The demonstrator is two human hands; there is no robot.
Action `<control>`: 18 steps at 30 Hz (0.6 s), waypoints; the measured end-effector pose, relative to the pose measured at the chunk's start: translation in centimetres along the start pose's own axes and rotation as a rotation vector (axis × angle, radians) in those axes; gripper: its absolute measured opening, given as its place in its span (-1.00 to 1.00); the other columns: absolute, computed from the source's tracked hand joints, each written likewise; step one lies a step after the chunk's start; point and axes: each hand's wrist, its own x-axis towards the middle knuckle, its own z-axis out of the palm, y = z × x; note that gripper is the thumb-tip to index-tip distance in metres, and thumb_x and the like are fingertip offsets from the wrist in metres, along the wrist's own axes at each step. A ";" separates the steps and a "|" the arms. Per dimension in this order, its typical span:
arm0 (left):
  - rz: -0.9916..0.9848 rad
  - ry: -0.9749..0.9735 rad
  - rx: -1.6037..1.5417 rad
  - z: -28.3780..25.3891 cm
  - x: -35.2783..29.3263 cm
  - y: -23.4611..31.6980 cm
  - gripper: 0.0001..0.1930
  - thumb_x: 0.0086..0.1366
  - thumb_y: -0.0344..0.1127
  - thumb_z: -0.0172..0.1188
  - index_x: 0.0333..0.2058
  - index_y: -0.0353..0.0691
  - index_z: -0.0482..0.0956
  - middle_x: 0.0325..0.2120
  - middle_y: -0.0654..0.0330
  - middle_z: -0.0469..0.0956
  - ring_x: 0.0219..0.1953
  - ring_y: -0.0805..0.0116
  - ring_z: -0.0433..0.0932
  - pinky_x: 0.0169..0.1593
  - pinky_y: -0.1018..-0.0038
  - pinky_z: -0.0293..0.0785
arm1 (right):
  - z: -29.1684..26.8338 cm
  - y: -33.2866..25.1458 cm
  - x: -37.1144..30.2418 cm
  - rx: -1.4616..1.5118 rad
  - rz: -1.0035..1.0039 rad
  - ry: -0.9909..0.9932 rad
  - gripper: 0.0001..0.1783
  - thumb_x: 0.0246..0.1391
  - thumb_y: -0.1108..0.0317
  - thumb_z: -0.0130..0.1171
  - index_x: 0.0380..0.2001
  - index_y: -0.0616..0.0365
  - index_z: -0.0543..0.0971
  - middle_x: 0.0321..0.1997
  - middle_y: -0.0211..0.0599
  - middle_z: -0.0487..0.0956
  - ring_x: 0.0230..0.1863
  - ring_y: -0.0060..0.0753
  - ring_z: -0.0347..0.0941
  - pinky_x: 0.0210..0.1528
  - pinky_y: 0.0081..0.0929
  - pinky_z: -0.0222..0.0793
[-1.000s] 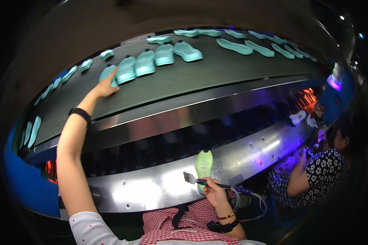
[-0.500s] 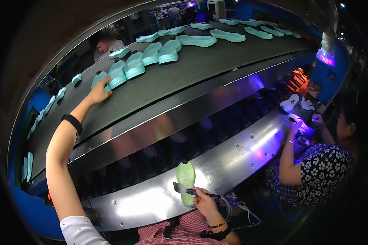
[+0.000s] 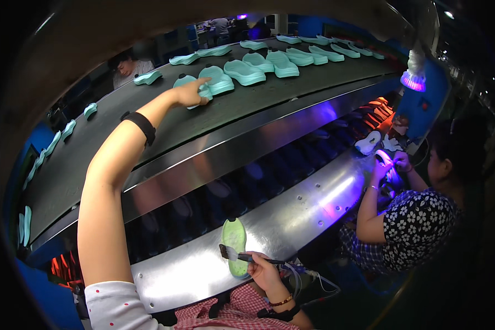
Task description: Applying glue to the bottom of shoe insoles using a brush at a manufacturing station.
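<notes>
My left hand reaches over the dark conveyor belt. It grips the leftmost teal shoe sole of a near row, partly covering it. Its outstretched index finger touches the adjoining teal sole. Low in the view, my right hand is closed round the handle of a flat brush. The dark bristles hang over a pale green shoe sole lying on the metal ledge. Whether the bristles touch it, I cannot tell.
More teal soles lie along the belt's far side. Under it, a shadowed lower level holds dark shoe parts. At the right a co-worker handles a shoe part under a purple lamp. Thin tubes hang near my right hand.
My left hand has moved right along the belt, and the near row of teal soles has shifted right with it. The right hand still holds the brush over the green sole.
</notes>
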 end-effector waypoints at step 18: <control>-0.116 1.218 -0.952 -2.8 -35.2 1.0 -0.75 0.20 -0.24 -0.05 -0.27 -0.31 0.40 -0.35 0.23 0.38 -0.23 0.45 0.35 -0.11 0.53 0.26 | 1.9 1.3 -4.3 0.007 0.006 0.036 -0.82 0.02 0.34 -0.02 -0.36 0.21 0.46 -0.46 -0.25 0.52 -0.51 -0.42 0.43 -0.41 -0.51 0.37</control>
